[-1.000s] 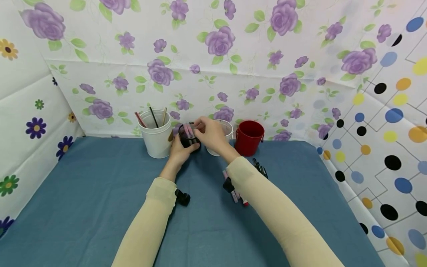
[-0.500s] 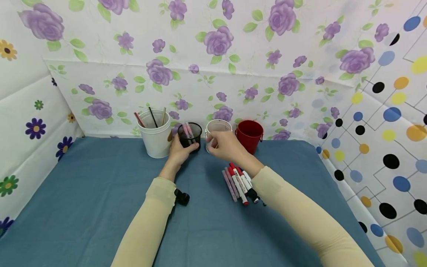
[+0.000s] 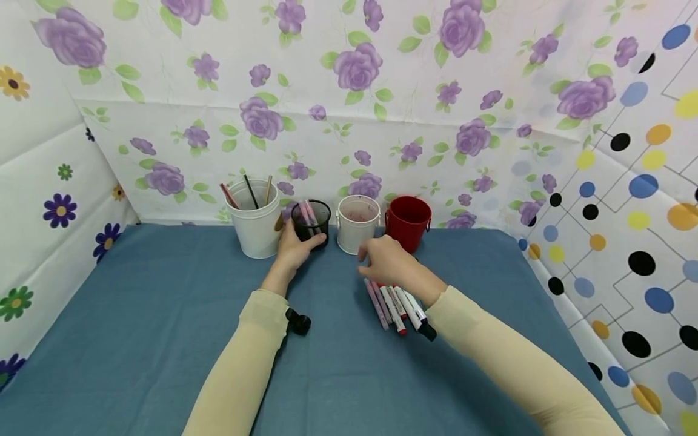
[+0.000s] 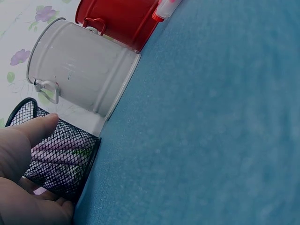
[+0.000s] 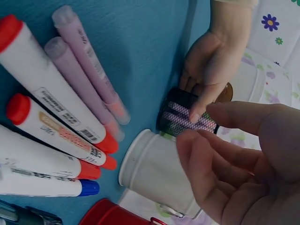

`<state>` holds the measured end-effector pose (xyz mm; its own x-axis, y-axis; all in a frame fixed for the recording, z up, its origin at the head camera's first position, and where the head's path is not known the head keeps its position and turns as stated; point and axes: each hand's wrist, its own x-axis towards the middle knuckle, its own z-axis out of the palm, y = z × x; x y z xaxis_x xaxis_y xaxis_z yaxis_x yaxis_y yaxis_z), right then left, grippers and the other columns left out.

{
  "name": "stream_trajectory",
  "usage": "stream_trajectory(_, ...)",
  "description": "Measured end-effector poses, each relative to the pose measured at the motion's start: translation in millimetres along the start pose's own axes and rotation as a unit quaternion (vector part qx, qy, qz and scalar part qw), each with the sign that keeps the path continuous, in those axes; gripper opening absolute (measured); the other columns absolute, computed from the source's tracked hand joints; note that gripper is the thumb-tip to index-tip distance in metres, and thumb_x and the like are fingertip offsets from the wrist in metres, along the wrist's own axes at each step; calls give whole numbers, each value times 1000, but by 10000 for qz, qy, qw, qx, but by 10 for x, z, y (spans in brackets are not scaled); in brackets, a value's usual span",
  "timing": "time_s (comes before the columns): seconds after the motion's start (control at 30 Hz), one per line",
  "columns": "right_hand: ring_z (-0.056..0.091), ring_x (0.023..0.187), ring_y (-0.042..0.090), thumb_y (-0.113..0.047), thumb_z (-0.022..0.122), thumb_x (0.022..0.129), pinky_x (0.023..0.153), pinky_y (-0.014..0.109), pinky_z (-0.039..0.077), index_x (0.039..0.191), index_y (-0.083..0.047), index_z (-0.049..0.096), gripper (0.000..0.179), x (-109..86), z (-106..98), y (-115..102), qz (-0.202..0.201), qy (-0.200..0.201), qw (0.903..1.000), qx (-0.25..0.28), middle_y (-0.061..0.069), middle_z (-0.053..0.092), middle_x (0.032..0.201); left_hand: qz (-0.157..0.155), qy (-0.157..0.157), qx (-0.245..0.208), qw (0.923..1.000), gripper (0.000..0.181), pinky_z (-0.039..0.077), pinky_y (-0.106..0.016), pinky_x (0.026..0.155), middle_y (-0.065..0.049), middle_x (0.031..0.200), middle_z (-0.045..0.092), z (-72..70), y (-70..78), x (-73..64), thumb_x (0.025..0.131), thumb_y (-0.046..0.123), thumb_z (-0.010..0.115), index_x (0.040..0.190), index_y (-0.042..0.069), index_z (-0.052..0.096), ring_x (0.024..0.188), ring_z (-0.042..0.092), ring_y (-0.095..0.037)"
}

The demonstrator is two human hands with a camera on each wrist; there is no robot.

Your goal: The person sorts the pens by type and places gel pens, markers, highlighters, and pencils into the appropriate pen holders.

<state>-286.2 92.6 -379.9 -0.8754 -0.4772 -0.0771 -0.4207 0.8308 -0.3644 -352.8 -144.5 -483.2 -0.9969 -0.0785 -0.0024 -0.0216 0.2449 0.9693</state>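
Note:
My left hand holds a black mesh pen cup, thumb on one side and fingers around the other. Pinkish-purple pens stand in the cup. My right hand hovers over the near side of a small white bucket, above a row of loose pens. Its fingers are loosely bent, thumb and fingertips apart, with nothing between them in the right wrist view. Below it lie two light purple pens, several white markers with red ends and one with a blue end.
The small white bucket stands right of the mesh cup, with a red bucket beside it. A larger white bucket holding several sticks stands on the left. Blue cloth covers the table; a floral sheet hangs behind.
My right hand has left the mesh cup, moving right and toward me past the small white bucket to above the pens. My left hand keeps its hold on the cup.

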Motion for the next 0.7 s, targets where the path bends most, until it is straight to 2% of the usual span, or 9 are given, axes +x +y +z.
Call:
stream_trajectory(0.3,65,71,18,-15,75,98,66,31,62,118,0,77,25,-138,137,99,146,-255,9996,-37,10,73,91,18,14,-12,10000,96,24,-48,129,-15,173,25,9,-14,6,96,30,81,170,15,20,160,24,-32)
stream_trajectory(0.47,65,73,19,-14,74,99,72,35,64,116,1,78,23,-199,213,118,65,-162,9998,-119,13,75,96,5,22,-12,10000,96,25,-49,129,-16,173,26,7,-21,6,96,30,81,170,15,21,159,24,-33)
stream_trajectory(0.7,65,70,18,-15,74,99,72,36,64,110,0,79,19,-240,310,149,195,-137,9995,-212,11,74,90,42,51,-13,10000,94,26,-49,128,-17,171,29,16,0,-14,96,29,82,169,14,24,158,27,-33)
